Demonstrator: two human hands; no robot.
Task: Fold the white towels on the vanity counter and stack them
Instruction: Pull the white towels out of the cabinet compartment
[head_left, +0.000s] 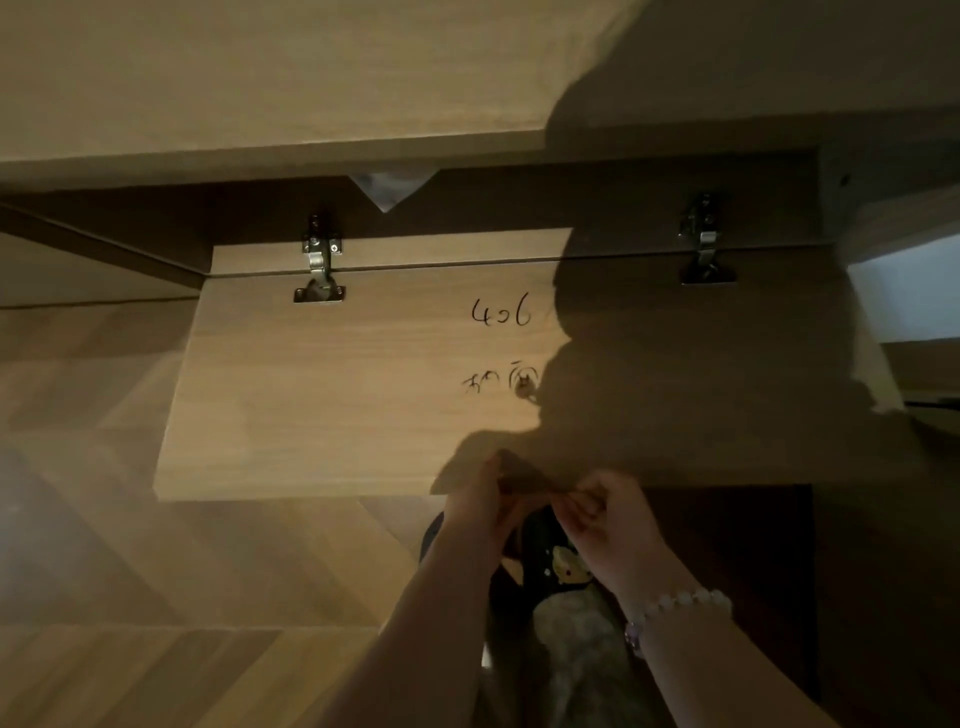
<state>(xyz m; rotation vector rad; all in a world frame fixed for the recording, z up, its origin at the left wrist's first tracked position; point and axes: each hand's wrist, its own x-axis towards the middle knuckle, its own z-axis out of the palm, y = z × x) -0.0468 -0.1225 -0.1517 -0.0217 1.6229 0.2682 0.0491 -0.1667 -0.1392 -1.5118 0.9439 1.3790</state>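
No white towel and no vanity counter top show in the head view. An open wooden cabinet door (363, 374) fills the middle, its inner face marked "406" in handwriting. My left hand (480, 506) is at the door's lower edge, thumb on the inner face, pinching the edge. My right hand (615, 519), with a bead bracelet on its wrist, has its fingers curled at the same edge, close beside the left. A deep shadow covers both hands and the door's right half.
Two metal hinges (319, 270) (704, 244) join the door to the cabinet frame (467, 156) above. A herringbone wood floor (156, 597) lies to the left. Below my hands are dark clothing with a cartoon patch (566, 564) and something grey and fuzzy (576, 634).
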